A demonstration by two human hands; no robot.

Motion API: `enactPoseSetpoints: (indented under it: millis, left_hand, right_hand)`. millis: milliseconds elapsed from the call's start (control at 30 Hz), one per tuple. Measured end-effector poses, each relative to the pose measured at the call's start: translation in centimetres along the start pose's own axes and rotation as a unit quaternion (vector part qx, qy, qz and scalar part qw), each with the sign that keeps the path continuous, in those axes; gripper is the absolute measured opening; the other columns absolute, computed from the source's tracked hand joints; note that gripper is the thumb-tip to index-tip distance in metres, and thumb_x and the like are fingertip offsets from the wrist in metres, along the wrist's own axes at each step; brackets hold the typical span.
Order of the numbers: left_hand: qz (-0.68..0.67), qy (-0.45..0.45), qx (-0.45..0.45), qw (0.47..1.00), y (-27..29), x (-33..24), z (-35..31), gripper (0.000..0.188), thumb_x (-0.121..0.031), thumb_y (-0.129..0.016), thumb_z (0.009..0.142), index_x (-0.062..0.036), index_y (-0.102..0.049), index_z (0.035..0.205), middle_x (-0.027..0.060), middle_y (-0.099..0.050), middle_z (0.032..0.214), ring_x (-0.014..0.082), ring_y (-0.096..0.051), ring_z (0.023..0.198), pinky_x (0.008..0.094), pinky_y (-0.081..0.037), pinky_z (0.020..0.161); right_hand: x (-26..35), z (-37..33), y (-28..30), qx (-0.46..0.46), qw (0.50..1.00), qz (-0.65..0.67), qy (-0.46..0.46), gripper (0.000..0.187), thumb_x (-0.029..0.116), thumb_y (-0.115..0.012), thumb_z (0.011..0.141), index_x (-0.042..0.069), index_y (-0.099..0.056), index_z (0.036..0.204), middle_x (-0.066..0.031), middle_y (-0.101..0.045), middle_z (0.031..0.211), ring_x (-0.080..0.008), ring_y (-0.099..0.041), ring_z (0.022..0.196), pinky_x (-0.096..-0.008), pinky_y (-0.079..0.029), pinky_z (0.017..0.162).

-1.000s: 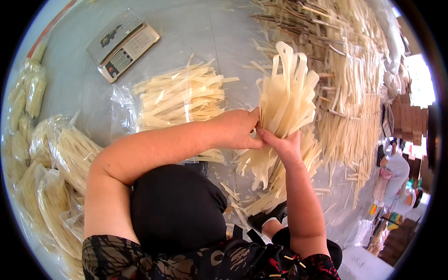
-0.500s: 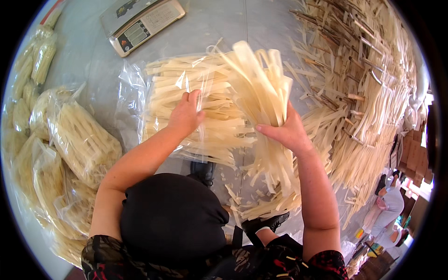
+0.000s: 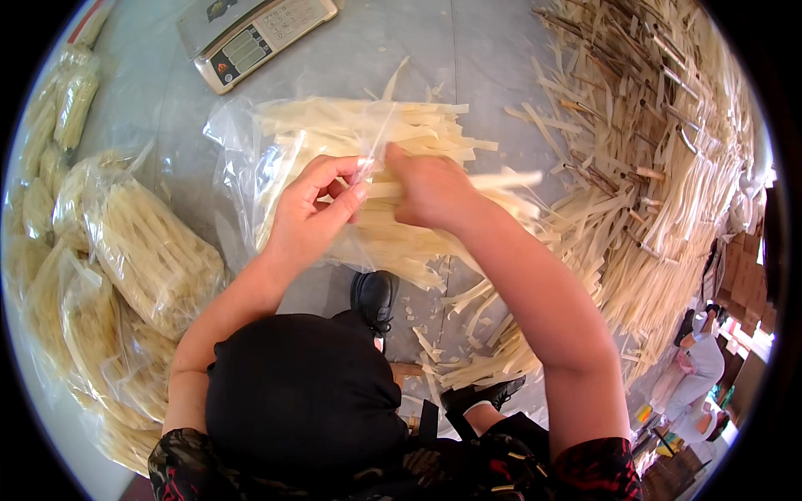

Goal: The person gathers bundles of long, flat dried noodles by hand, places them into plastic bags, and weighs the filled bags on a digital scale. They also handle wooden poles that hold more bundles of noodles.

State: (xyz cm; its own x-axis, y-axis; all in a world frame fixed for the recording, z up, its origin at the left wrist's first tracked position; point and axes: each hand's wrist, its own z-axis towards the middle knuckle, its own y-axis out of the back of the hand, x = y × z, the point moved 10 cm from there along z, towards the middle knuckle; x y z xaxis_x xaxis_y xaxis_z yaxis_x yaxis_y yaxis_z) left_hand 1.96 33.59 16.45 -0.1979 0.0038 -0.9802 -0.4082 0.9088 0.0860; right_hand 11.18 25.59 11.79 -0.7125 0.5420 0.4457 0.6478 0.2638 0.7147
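A clear plastic bag [image 3: 230, 159] lies flat on the grey floor, with pale yellow flat dried noodles [image 3: 401, 255] inside and spilling out of its right-hand mouth. My left hand [image 3: 309, 209] pinches the edge of the bag at its mouth, thumb against fingers. Beside it, close to the fingertips, my right hand [image 3: 434, 190] is closed round a few noodle strips [image 3: 510, 180] at the bag's opening. Their loose ends stick out to the right and are blurred. The right fingertips are partly hidden behind the hand and film.
Filled bags of noodles [image 3: 154, 242] are piled at the left. A scale [image 3: 259, 42] stands at the upper left. Heaped noodles with sticks [image 3: 643, 167] cover the right side. Loose strips [image 3: 493, 355] lie near my shoe [image 3: 374, 299]. Another person [image 3: 702, 367] is at the far right.
My right hand has moved left and brought its noodles down from an upright bundle to the bag's mouth. My left hand has shifted slightly right, still on the film.
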Motion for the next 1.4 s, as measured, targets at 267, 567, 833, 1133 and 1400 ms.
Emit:
enactPoseSetpoints:
  millis: [267, 567, 833, 1133, 1400]
  left_hand:
    - [0.231, -0.047, -0.083, 0.968, 3.3, 4.3, 1.8, 0.022, -0.002, -0.06, 0.087, -0.0013, -0.062, 0.109, 0.009, -0.06, 0.096, 0.0165, -0.06, 0.079, 0.0271, -0.051, 0.065]
    - [0.218, -0.01, 0.037, 0.975, -0.1, 4.9, 1.6, 0.018, -0.007, -0.06, 0.09, -0.0006, -0.063, 0.106, 0.0085, -0.06, 0.093, 0.0152, -0.058, 0.076, 0.0263, -0.048, 0.067]
    - [0.343, -0.186, -0.121, 0.913, 5.4, 0.8, 2.5, 0.019, -0.011, -0.064, 0.088, -0.0055, -0.066, 0.107, 0.0091, -0.065, 0.105, 0.0223, -0.06, 0.093, 0.0325, -0.047, 0.084]
    - [-0.048, 0.375, -0.005, 0.926, 12.6, 17.1, 1.6, 0.071, -0.054, -0.048, 0.094, -0.0101, -0.031, 0.146, 0.0115, -0.032, 0.15, 0.0253, -0.029, 0.138, 0.0411, -0.025, 0.111]
    - [0.551, -0.114, 0.037, 0.826, -1.3, 4.4, 7.2, 0.055, -0.048, -0.041, 0.097, -0.0166, -0.04, 0.142, 0.0096, -0.037, 0.148, 0.029, -0.028, 0.14, 0.05, -0.013, 0.115]
  right_hand:
    - [4.1, 4.8, -5.7, -0.041, 0.991, -0.096, 0.082, 0.053, 0.033, -0.065, 0.079, 0.008, -0.057, 0.124, -0.0137, -0.054, 0.129, -0.0277, -0.05, 0.122, -0.0426, -0.033, 0.103]
    - [-15.1, -5.5, -3.6, -0.286, 0.87, 0.367, -0.163, 0.068, 0.045, -0.063, 0.086, 0.007, -0.043, 0.138, -0.0169, -0.044, 0.141, -0.0302, -0.041, 0.131, -0.0491, -0.026, 0.11]
    - [-12.3, -8.5, -2.4, -0.377, 0.856, 0.322, -0.147, 0.054, 0.037, -0.055, 0.094, 0.008, -0.044, 0.138, -0.0181, -0.046, 0.14, -0.0298, -0.042, 0.131, -0.0379, -0.031, 0.109]
    - [-11.6, -7.3, -10.5, -0.328, 0.698, 0.605, -0.2, 0.065, 0.049, -0.052, 0.093, 0.004, -0.041, 0.139, -0.0192, -0.049, 0.136, -0.0271, -0.047, 0.125, -0.0361, -0.035, 0.105]
    - [-20.0, -6.8, -5.9, -0.331, 0.899, 0.203, -0.202, 0.037, 0.02, -0.06, 0.082, 0.009, -0.058, 0.118, -0.0143, -0.055, 0.121, -0.0338, -0.06, 0.1, -0.0419, -0.049, 0.087]
